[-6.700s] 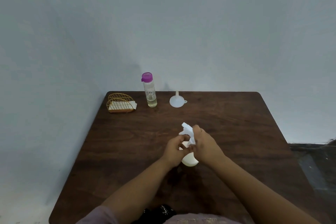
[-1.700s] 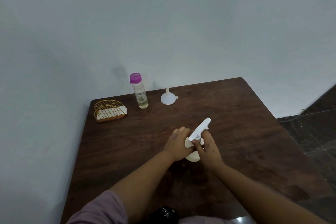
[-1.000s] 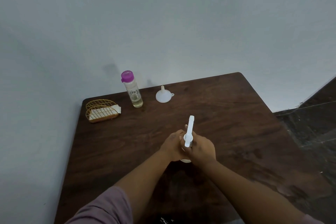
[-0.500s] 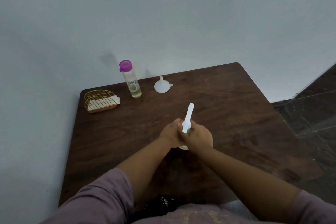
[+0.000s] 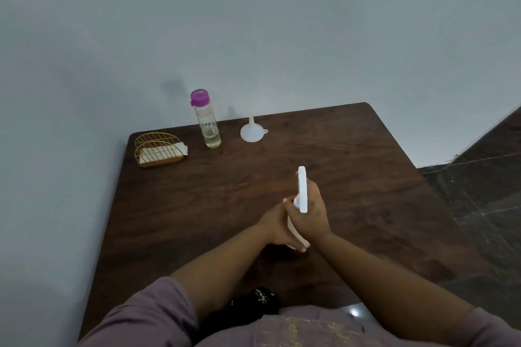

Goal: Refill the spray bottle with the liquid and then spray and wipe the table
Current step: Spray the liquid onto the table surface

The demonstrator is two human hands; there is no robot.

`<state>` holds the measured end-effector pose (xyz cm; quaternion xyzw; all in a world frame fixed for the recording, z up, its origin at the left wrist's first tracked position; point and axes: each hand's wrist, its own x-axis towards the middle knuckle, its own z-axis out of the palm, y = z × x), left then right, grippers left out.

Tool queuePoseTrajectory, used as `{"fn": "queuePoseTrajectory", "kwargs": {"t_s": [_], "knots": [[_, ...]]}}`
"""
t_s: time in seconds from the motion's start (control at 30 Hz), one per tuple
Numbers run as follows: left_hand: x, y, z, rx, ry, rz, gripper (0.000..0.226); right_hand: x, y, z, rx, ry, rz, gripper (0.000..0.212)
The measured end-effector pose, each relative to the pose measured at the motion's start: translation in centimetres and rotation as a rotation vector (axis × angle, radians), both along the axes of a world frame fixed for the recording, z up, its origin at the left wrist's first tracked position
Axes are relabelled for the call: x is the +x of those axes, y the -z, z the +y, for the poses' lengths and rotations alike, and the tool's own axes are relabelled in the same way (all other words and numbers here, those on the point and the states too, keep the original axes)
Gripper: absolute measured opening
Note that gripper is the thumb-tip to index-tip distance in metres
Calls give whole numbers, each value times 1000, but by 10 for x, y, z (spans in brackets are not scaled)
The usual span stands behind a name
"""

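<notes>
Spray bottle held in both hands, mid-worktop

Head view: spray bottle [image 5: 302, 191] stands near the worktop [image 5: 352, 177] centre. Right hand [image 5: 308, 213] grip closed around its neck, left hand [image 5: 277, 225] grip wrapped on the body below. Trigger head long axis points away, toward the far edge. Refill bottle [image 5: 207, 121] and funnel [image 5: 251, 131] stand well apart at the back.

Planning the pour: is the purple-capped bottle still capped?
Yes, capped: the purple cap sits on the upright refill bottle, liquid low inside; neither hand touches it.
</notes>
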<state>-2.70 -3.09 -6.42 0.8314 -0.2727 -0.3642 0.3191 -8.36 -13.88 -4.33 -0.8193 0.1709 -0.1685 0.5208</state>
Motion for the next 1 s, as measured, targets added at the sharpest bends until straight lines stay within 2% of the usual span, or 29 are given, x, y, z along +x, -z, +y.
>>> {"fn": "queuePoseTrajectory", "kwargs": {"t_s": [0.13, 0.2, 0.27, 0.37, 0.57, 0.77, 0.93, 1.0], "knots": [[-45, -8, -22, 35, -31, 167, 119, -14, -18, -21, 7, -64, 108, 22], [-70, -7, -36, 35, -77, 247, 112, -23, -20, -32, -10, -142, 242, 23], [-95, -9, -49, 15, -172, 361, 105, -32, -15, -43, -161, -230, 366, 31], [-123, -16, -66, -7, -250, 458, 84, -45, -11, -60, -217, -316, 504, 40], [-165, -18, -89, -6, -341, 453, 86, -77, -8, -85, -123, -328, 552, 45], [-205, -8, -92, -39, -474, 435, 94, -101, -5, -81, -111, -343, 550, 30], [-230, -10, -94, -37, -463, 419, 102, -122, 5, -80, -147, -449, 583, 30], [-235, -12, -96, -39, -441, 384, 99, -131, 5, -82, -151, -493, 572, 28]]}}
